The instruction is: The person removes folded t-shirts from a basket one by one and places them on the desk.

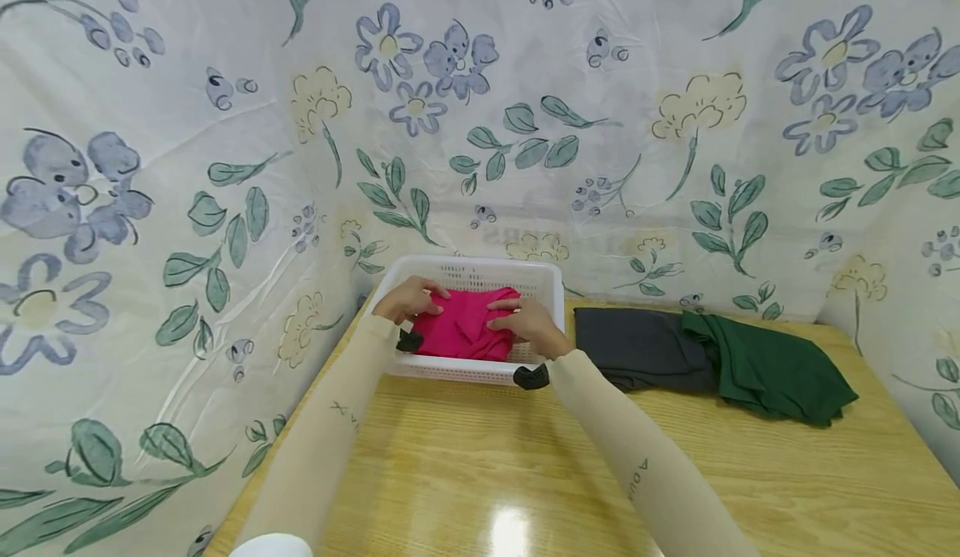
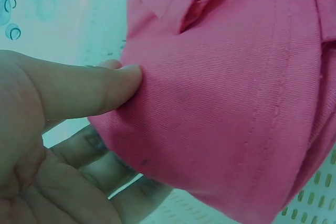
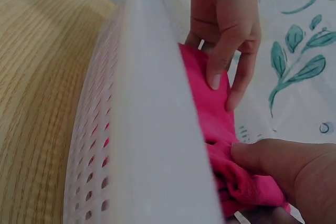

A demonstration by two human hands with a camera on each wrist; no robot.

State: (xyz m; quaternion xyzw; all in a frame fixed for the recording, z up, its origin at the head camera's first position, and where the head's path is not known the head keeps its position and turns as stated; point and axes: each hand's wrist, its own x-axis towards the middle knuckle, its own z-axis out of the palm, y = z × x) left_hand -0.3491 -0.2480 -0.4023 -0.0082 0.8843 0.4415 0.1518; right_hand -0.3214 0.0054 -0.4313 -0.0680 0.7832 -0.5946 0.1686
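A folded bright pink garment (image 1: 468,328) lies within the white perforated plastic basket (image 1: 480,265), held at both sides. My left hand (image 1: 412,300) grips its left edge. In the left wrist view the thumb (image 2: 118,85) presses on top of the cloth (image 2: 210,108) while the fingers go underneath. My right hand (image 1: 528,323) pinches the garment's right side. Seen from the right wrist, that thumb (image 3: 257,156) lies on the bunched pink fold (image 3: 247,184), its fingers mostly hidden below. The left hand (image 3: 226,30) shows at the far end there.
Right of the basket, a folded dark grey garment (image 1: 637,344) lies on the wooden table (image 1: 465,449). A dark green garment (image 1: 780,369) overlaps its right end. Floral-patterned sheeting (image 1: 525,123) hangs behind the table and along its left side.
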